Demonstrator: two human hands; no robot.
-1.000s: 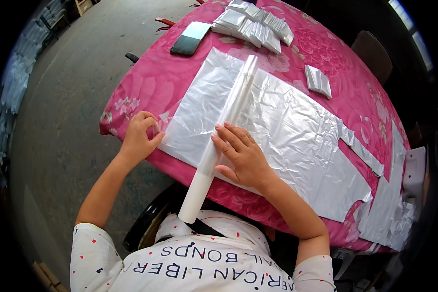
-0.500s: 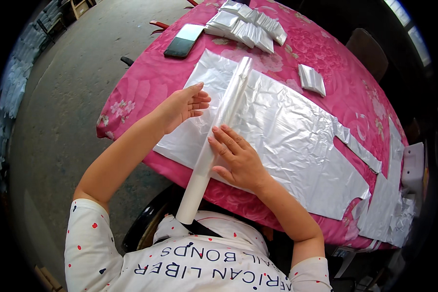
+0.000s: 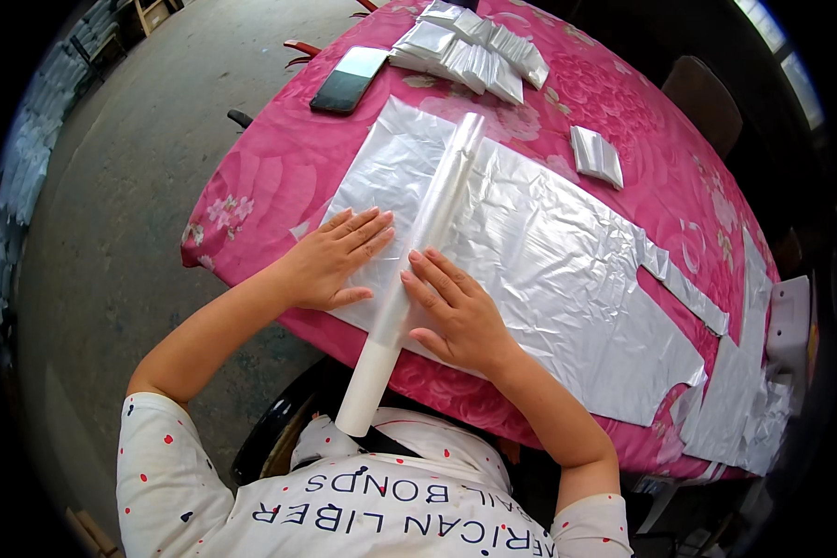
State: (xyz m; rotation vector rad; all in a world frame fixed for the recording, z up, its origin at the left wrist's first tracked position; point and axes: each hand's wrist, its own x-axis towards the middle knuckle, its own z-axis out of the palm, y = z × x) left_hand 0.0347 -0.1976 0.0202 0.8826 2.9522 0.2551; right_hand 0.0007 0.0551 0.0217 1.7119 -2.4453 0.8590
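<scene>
A long pale tube (image 3: 430,223), shiny along its upper part, lies slantwise across a silvery translucent plastic bag (image 3: 539,270) spread on the table. The bag's right end has cut-out handle shapes. The tube's near end sticks out past the table edge toward my lap. My left hand (image 3: 339,262) rests palm down on the plastic just left of the tube, its fingers stretched out. On the other side, my right hand (image 3: 460,312) lies flat, fingertips touching the tube's right side. Whether any plastic wraps around the tube, I cannot tell.
A pink flowered cloth (image 3: 251,191) covers the table. Folded plastic bundles (image 3: 470,51) lie in a pile at the far side, with one separate bundle (image 3: 596,156) to the right. A phone (image 3: 350,80) lies far left. A white container (image 3: 790,316) and crumpled plastic (image 3: 749,409) are at the right edge.
My left hand has come down and nearer to me, from raised with curled fingers to flat on the plastic. The right hand and tube have barely shifted.
</scene>
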